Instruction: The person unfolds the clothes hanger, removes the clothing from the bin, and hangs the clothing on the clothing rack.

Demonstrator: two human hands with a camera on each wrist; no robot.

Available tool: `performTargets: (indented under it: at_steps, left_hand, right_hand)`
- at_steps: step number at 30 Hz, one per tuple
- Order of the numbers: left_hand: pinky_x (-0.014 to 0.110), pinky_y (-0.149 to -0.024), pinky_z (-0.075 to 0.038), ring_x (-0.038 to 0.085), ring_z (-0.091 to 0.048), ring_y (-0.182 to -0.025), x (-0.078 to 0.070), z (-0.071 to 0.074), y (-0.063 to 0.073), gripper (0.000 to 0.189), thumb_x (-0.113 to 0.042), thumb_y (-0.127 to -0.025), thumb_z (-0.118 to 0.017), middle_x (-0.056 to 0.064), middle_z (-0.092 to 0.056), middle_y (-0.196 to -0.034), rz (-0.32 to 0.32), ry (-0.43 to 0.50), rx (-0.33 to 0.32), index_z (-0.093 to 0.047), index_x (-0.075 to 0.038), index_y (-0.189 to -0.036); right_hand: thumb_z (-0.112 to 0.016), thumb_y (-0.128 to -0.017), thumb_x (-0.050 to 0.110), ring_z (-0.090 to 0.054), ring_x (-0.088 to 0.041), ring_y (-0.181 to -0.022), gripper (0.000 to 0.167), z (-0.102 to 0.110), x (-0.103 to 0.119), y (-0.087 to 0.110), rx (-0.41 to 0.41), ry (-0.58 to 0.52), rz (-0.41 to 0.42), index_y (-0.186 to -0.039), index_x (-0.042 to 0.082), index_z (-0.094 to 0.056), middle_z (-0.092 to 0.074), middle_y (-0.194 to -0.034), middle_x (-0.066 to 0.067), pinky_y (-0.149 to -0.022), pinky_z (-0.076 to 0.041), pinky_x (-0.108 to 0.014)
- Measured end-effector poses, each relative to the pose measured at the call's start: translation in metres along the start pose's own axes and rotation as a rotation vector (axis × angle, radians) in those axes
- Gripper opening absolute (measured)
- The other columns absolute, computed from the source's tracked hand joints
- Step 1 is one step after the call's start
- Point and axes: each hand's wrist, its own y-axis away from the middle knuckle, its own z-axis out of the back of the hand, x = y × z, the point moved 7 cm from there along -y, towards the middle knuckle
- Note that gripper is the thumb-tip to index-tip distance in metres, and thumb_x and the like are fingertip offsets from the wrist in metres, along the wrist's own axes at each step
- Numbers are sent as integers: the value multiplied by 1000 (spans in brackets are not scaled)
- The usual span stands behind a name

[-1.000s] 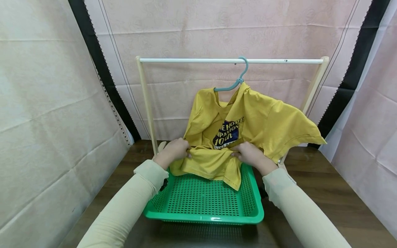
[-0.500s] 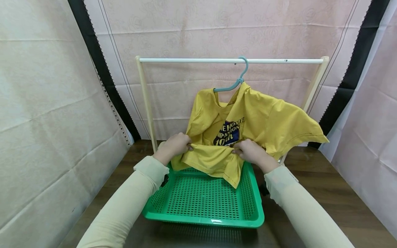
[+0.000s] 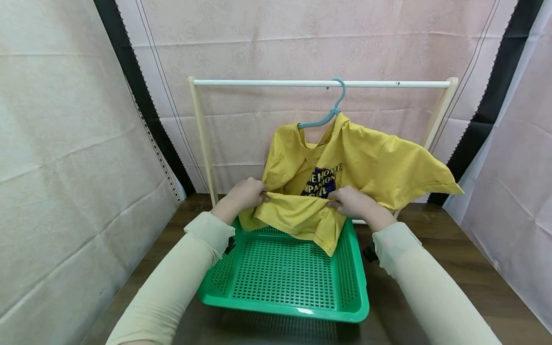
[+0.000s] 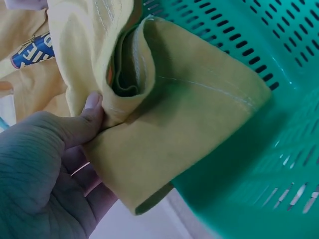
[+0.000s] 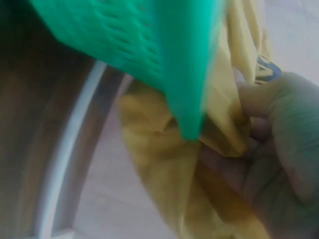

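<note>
A yellow T-shirt with a dark printed patch hangs askew on a light blue hanger. Only one side of the hanger shows outside the collar; the rest is hidden by the cloth. My left hand pinches a gathered fold of the shirt between thumb and fingers, plainly seen in the left wrist view. On the other side my right hand pinches the same lower part of the shirt. Below the hands, the shirt's hem droops over the back of a green perforated basket.
The hanger's hook sits over the white bar of a small rack with cream posts. Basket and rack stand on a dark wooden table. Pale fabric walls enclose the back and both sides.
Both hands have risen slightly with the pinched cloth, and the hem is higher. The shirt's right sleeve has shifted outward and up. The basket's front edge has moved a little nearer.
</note>
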Motion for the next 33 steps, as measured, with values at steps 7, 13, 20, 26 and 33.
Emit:
performTargets:
  at_steps: [7,13,20,26,33]
  left_hand:
    - [34,-70,-51,17,-64,-81,-4,-4,2,8,-24,-99,-67,-4,-67,-88,-3,8,57,-73,-20,-97]
    - [35,-71,-51,19,-65,-84,-4,-7,3,8,-22,-100,-65,-1,-68,-93,-10,8,72,-73,-19,-100]
    - [34,-68,-53,21,-69,-84,0,7,-2,14,-13,-101,-62,1,-72,-97,24,-39,-81,-74,-19,-106]
    - [34,-64,-53,22,-69,-80,-1,21,-5,19,-6,-99,-61,5,-74,-99,65,-40,-164,-75,-15,-109]
    - [36,-62,-53,19,-66,-72,-1,39,-8,12,-22,-101,-64,4,-72,-91,97,-36,-289,-73,-15,-101]
  right_hand:
    - [-66,-98,10,-43,-7,-51,27,6,7,-1,-15,85,91,-72,13,-59,-44,-59,8,-54,-40,-28]
    - [-69,-96,10,-61,-12,-60,15,20,16,-2,-164,201,136,-81,13,-68,-59,-65,5,-59,-52,-33]
    - [-70,-97,15,-64,-15,-65,9,33,11,-5,-199,199,49,-88,13,-73,-71,-78,0,-61,-52,-36]
    - [-68,-98,17,-68,-23,-74,10,49,4,-8,-259,203,-42,-92,12,-75,-74,-89,-6,-67,-54,-43]
    - [-67,-99,17,-67,-28,-76,12,69,3,-10,-371,303,-60,-97,7,-74,-70,-83,-9,-68,-55,-45]
